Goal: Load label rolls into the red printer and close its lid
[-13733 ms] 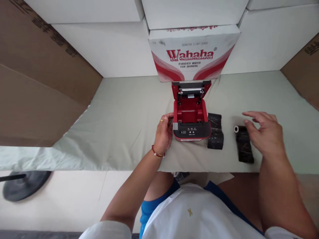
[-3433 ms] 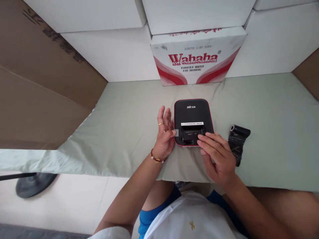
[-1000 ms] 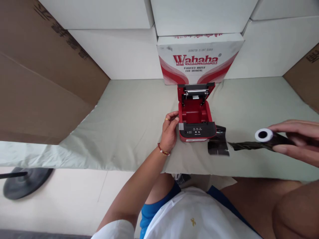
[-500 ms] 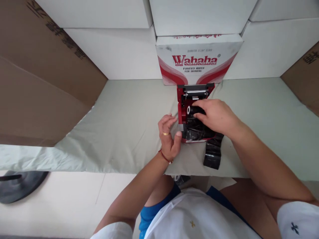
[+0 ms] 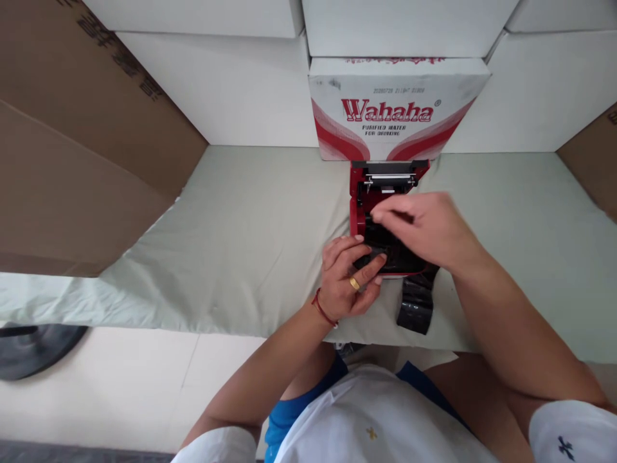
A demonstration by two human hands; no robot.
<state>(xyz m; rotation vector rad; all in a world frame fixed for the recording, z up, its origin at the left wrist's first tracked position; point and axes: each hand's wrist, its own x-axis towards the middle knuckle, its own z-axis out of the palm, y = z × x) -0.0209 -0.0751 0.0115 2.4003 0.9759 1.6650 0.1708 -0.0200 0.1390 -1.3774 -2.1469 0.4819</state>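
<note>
Your red-and-black printer (image 5: 375, 200) sits with its lid (image 5: 389, 175) raised, between the front edge of the cloth-covered table (image 5: 260, 238) and the Wahaha carton (image 5: 398, 116) at the back; black film (image 5: 402, 257) lies in its open bay and across its front, and the loose end (image 5: 416, 307) trails onto the cloth towards the front edge; your left hand (image 5: 351, 278) lies palm down with fingers partly spread, the tips resting on the film at the printer's front rather than gripping; your right hand (image 5: 427, 225) brings thumb and forefinger nearly together over the bay, though blur hides whether they hold anything; the film could skew or crumple if your left fingertips slip or your right hand tugs at an angle; the trailing end might snag, since it lies near your right forearm; the lid, if knocked forward, could nip your right fingers, because they reach in beneath it.
</note>
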